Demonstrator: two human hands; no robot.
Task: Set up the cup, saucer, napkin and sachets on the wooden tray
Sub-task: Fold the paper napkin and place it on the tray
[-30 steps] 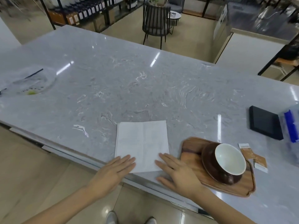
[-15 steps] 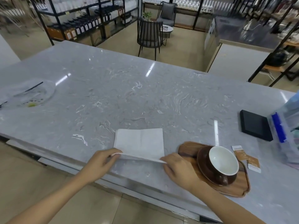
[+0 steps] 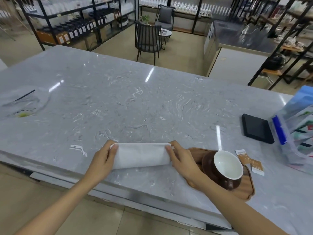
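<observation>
A white napkin (image 3: 141,155) lies folded over on the grey marble counter near its front edge. My left hand (image 3: 103,160) pinches its left end and my right hand (image 3: 182,158) pinches its right end. Right of it sits the wooden tray (image 3: 246,189), partly hidden by my right wrist. On the tray stands a brown cup with a white inside (image 3: 226,167) on a brown saucer (image 3: 234,183). Two brown-and-white sachets (image 3: 249,161) lie on the counter just right of the tray.
A black flat box (image 3: 256,128) lies at the right, with a clear plastic box with blue trim (image 3: 295,133) beyond it. A clear plastic bag (image 3: 23,103) sits at the far left. A chair (image 3: 148,39) and shelves stand behind the marble counter (image 3: 135,102).
Both hands lifted the napkin's near edge and carried it away from me, so the flat napkin is now folded over. The camera has tilted up.
</observation>
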